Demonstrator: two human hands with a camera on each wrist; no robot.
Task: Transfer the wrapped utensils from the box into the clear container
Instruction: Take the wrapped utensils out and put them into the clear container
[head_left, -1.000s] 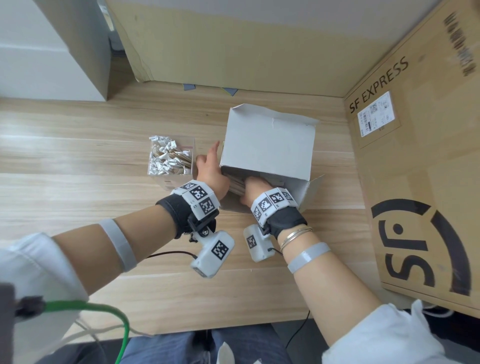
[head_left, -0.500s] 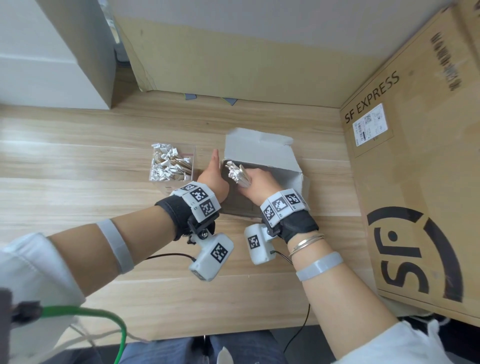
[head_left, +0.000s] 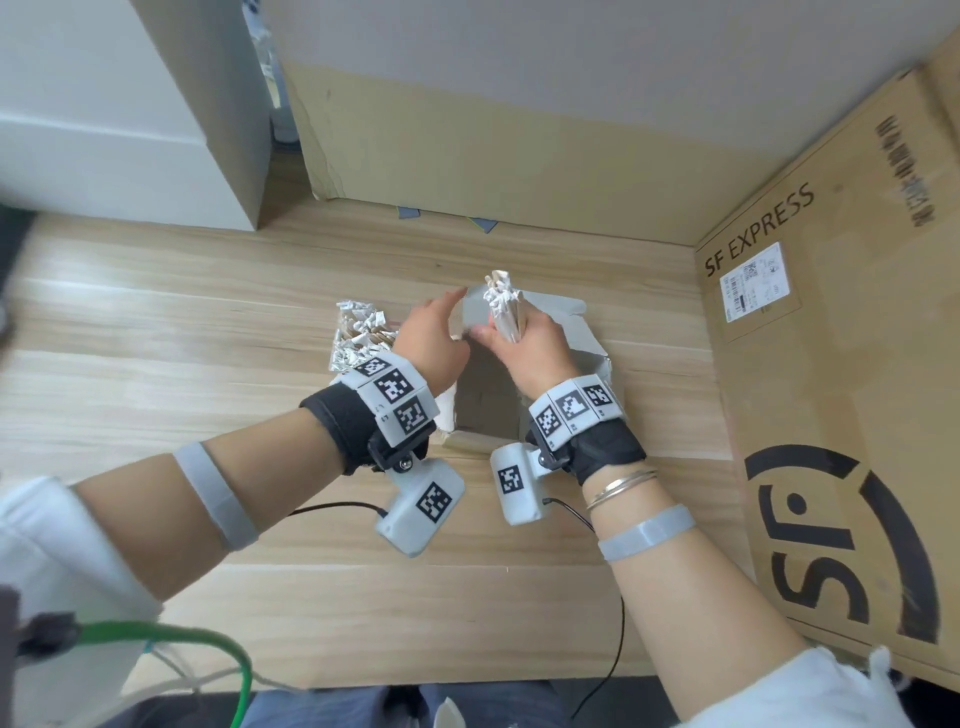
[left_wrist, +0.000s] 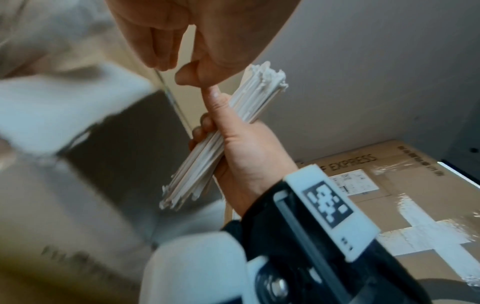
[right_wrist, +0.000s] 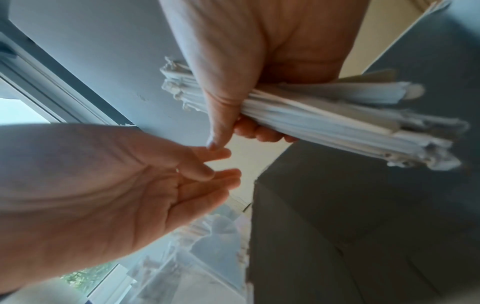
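Observation:
My right hand (head_left: 498, 332) grips a bundle of paper-wrapped utensils (head_left: 503, 306) and holds it upright above the open grey box (head_left: 576, 338). In the left wrist view the bundle (left_wrist: 221, 139) slants through that fist, with the thumb laid along it. My left hand (head_left: 441, 317) is open with straight fingers at the box's left wall, close to the right thumb. In the right wrist view its palm (right_wrist: 155, 185) faces up beside the bundle (right_wrist: 337, 115). The clear container (head_left: 358, 332), holding several wrapped utensils, stands just left of the box behind my left wrist.
A large SF Express carton (head_left: 831, 415) walls off the right side. A cardboard sheet (head_left: 467, 130) stands at the back and a white cabinet (head_left: 104, 130) at the back left. The wooden table (head_left: 156, 364) stretches left, and a green cable (head_left: 182, 639) lies at the near left.
My right hand has come up out of the box with the bundle and now holds it upright above the opening. My left hand has stayed at the box's left side.

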